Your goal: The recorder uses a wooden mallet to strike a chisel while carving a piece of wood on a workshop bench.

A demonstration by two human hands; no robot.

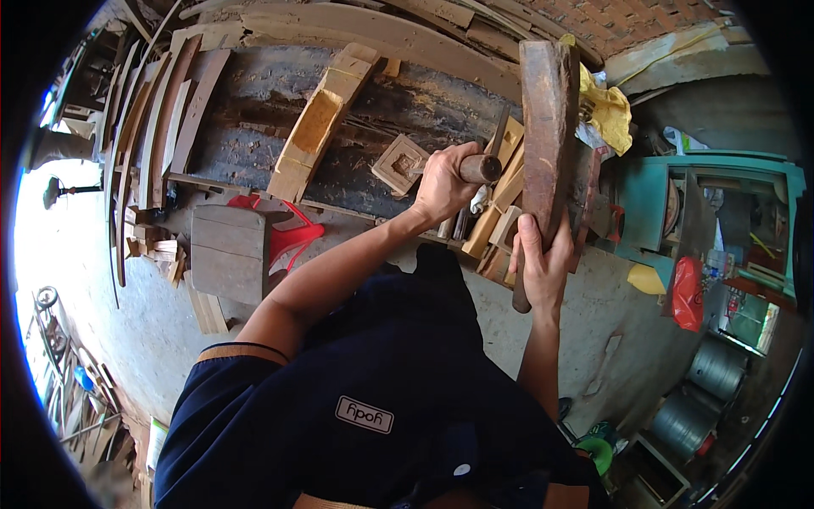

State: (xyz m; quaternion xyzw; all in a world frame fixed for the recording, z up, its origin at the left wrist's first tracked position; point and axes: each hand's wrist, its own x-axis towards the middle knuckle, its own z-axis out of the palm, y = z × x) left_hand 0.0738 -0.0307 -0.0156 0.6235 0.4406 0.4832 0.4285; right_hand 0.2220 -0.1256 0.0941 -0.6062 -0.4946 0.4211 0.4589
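Note:
My left hand (445, 180) is closed around a chisel, whose round wooden handle (482, 169) sticks out to the right of the fist. Its thin blade points left toward a small square wooden block (400, 165) with a carved recess, lying on the dark workbench (254, 93). Whether the blade tip touches the block I cannot tell. My right hand (544, 259) grips a heavy wooden mallet (547, 127) low down. The thick, worn body stands up beyond the fingers, and the end of its handle shows below them.
A long wooden piece with a hollowed trough (297, 151) lies across the bench. Tools and wood pieces (500, 204) crowd its right part. Boards (170, 119) lean at the left, near a stool (229, 254) and a red plastic chair (295, 236). A teal cabinet (640, 204) stands right.

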